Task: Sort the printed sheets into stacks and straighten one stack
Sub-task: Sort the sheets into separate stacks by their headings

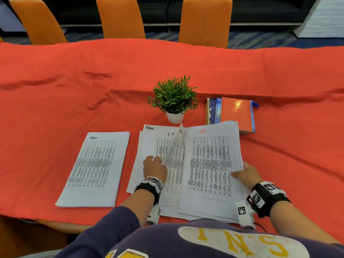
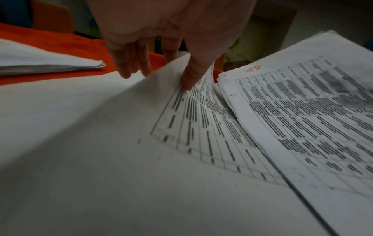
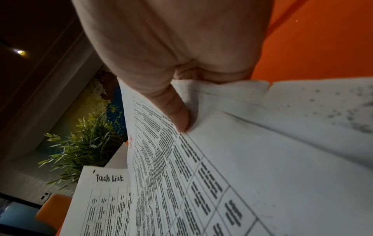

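Note:
A neat stack headed "Admin" (image 1: 95, 168) lies at the left on the red tablecloth (image 1: 74, 90). In the middle sits a loose pile with an "I.T" sheet (image 1: 167, 146) on top. My left hand (image 1: 154, 167) pinches one curled sheet (image 2: 165, 89) of that pile between thumb and fingers and lifts its edge. My right hand (image 1: 245, 174) grips the right edge of the red-lettered stack (image 1: 210, 164), thumb (image 3: 173, 110) on top, and holds it raised over the pile. A sheet headed "Task List" (image 3: 109, 178) shows beneath it.
A small potted plant (image 1: 174, 101) stands just behind the papers. Stacked books (image 1: 234, 112) with a red cover lie at the back right, touching the raised stack's far corner. Three orange chairs (image 1: 119, 17) line the table's far side.

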A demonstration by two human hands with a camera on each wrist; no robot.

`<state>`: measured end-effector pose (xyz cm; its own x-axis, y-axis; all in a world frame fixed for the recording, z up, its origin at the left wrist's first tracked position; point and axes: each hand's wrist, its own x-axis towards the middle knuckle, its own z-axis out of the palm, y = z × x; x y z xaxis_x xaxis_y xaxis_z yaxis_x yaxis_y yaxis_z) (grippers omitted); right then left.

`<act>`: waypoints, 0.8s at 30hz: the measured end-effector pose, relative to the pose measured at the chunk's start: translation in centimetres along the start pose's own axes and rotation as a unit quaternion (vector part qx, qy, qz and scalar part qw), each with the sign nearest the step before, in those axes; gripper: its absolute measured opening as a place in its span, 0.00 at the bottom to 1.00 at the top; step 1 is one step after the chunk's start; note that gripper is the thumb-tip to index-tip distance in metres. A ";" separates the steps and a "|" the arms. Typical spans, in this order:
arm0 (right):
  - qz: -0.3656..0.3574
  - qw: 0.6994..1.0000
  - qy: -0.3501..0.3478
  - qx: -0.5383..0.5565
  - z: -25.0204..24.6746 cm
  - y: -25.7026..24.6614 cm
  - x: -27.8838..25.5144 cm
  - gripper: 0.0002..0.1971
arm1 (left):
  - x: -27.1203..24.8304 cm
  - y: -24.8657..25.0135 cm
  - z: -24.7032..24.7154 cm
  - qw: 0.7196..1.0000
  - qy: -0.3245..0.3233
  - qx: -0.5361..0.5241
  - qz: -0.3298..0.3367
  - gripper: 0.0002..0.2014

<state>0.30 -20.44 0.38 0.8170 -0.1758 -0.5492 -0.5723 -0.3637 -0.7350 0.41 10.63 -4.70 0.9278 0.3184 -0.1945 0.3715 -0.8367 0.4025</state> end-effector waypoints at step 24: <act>0.010 0.999 -0.011 0.028 0.2 0.8 0.3 0.22 | 0.1 -0.7 0.1 0.999 -0.027 0.012 -0.013 0.17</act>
<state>0.08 -20.60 -0.52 0.8044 -0.1610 -0.5718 -0.5914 -0.3079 -0.7453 0.25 11.18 -5.11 0.9140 0.3164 -0.2540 0.3946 -0.8386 0.3756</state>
